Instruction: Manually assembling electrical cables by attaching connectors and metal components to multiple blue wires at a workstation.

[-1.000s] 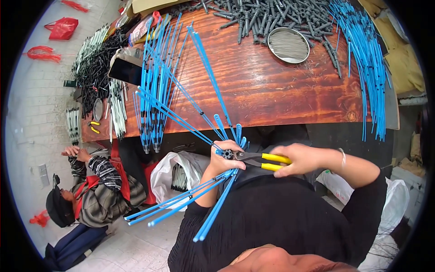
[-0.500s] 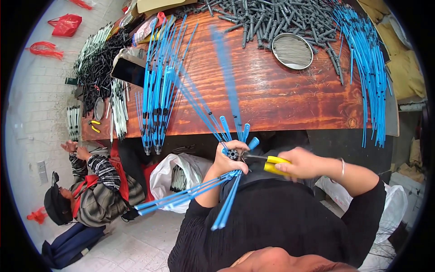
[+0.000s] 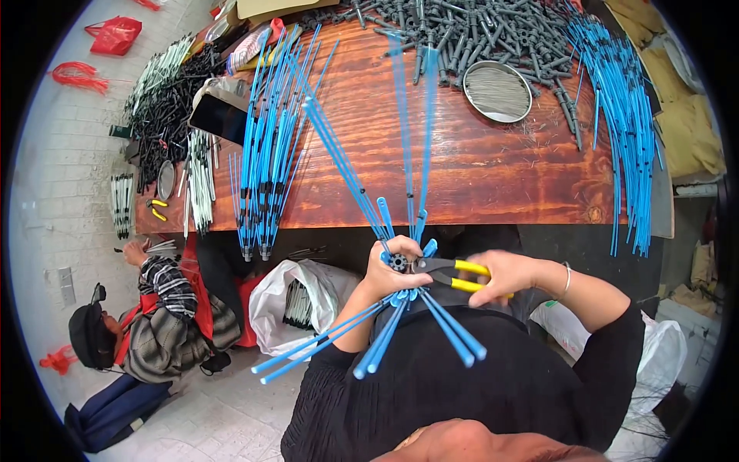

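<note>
My left hand (image 3: pixel 381 273) is closed around a round black notched hub (image 3: pixel 398 262). Blue ribs (image 3: pixel 339 158) fan out from it on several sides, so the whole looks like an umbrella frame. Some ribs point away over the table, others back toward my body; two far ones are smeared by motion. In my right hand (image 3: pixel 504 277) is a pair of pliers (image 3: pixel 440 268) with yellow handles spread apart. Its dark jaws are at the right side of the hub, among the rib ends. Whether they grip anything there is too small to tell.
Grey plastic rods (image 3: pixel 477 35) are heaped on the far part of the wooden table (image 3: pixel 493 177), beside a round dish of thin wires (image 3: pixel 496 92). Blue rib bundles lie left (image 3: pixel 265 154) and right (image 3: pixel 631 154). A co-worker (image 3: pixel 165 331) sits at the left near a white bag (image 3: pixel 269 296).
The pliers' handles have spread apart. Several ribs have swung round the hub: two now point toward my lower right, and the blurred far ones stand farther right. The co-worker's hands have moved lower.
</note>
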{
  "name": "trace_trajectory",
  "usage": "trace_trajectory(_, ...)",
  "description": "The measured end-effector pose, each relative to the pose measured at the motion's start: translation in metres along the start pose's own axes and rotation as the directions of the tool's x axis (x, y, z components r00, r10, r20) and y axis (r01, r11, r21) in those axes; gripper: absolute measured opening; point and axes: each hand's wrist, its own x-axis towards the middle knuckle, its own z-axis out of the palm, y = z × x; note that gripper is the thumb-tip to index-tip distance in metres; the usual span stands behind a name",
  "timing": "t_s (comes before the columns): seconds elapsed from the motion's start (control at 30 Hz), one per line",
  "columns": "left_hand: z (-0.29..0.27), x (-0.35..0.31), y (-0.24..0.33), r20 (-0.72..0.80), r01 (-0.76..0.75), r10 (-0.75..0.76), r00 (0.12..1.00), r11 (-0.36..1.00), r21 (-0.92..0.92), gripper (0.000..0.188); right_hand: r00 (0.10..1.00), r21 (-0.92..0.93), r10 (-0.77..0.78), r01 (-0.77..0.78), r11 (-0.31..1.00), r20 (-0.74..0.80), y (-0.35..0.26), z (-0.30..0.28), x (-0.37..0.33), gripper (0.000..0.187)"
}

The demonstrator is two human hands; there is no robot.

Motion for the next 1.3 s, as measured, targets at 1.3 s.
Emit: trace_trajectory(1.3,-0.083,0.058,0.123,-0.243,0.201,0.235,0.941,0.188,0.961,0.032,-0.024,-0.689,-0.772,-0.432,0.581,-0.635,0.102,-0.11,-0.029,0.041)
